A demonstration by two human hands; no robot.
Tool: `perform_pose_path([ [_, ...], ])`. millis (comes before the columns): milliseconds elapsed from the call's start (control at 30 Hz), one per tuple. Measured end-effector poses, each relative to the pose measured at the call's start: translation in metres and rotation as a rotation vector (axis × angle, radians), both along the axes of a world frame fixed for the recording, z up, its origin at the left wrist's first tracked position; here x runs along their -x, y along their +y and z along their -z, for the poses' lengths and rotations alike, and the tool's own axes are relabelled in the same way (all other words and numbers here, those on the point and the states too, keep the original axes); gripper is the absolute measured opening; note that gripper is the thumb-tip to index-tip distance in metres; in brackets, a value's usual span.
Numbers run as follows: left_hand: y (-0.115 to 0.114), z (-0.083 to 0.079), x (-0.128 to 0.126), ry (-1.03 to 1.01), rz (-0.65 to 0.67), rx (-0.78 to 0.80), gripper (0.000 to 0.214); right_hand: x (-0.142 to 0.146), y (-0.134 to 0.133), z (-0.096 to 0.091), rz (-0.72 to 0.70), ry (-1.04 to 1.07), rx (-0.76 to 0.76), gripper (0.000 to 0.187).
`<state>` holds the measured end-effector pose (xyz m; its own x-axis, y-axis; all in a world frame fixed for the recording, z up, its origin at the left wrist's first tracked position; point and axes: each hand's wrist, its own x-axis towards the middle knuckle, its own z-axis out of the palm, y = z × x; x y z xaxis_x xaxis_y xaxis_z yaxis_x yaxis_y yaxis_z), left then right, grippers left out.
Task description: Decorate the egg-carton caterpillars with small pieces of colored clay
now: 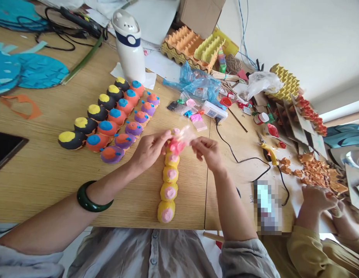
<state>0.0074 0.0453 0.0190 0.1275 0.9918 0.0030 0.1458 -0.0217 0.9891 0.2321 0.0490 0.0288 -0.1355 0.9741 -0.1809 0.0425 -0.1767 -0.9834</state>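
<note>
My left hand (pixel 149 148) and my right hand (pixel 207 151) meet over the table, both pinching a small clear bag of pink clay (pixel 181 141). My left wrist wears a green bangle (pixel 91 199). Just below the bag runs a strip of yellow egg-carton cups with pink tops (pixel 168 185), reaching to the table's near edge. Left of my hands lie three painted strips: black cups with yellow tops (pixel 91 116), red cups with blue tops (pixel 114 117) and purple cups with orange tops (pixel 134 125).
A white bear-lidded bottle (pixel 129 46) stands behind the strips. Egg trays (pixel 193 46), a blue plastic bag (pixel 197 83), a power strip (pixel 214 110) and a glue gun (pixel 268 150) lie at the back and right. Another person's hands (pixel 318 199) work on orange pieces at right.
</note>
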Motion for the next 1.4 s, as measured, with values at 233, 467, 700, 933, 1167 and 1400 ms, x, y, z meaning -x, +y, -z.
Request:
perform_pose_path([
  [233,-0.018,0.018,0.022,0.092,-0.002,-0.130,0.050,-0.010,0.096,0.011,0.520,0.206,0.228,0.022],
  [467,-0.048,0.034,0.015,0.205,0.131,-0.230,0.066,0.012,0.143,0.021,0.550,0.146,0.267,0.029],
  [700,-0.058,0.047,0.012,0.230,0.216,-0.249,0.076,0.009,0.127,0.007,0.624,0.012,0.216,0.021],
  [933,-0.055,0.045,0.006,0.231,0.239,-0.234,0.071,-0.002,0.064,0.012,0.507,0.308,0.182,0.025],
  [1167,-0.037,0.034,0.004,0.275,0.249,-0.283,0.069,0.021,-0.003,0.025,0.390,0.313,0.083,0.024],
  [1400,-0.025,0.032,0.008,0.270,0.146,-0.312,0.053,0.021,-0.026,0.035,0.352,0.313,0.014,0.035],
])
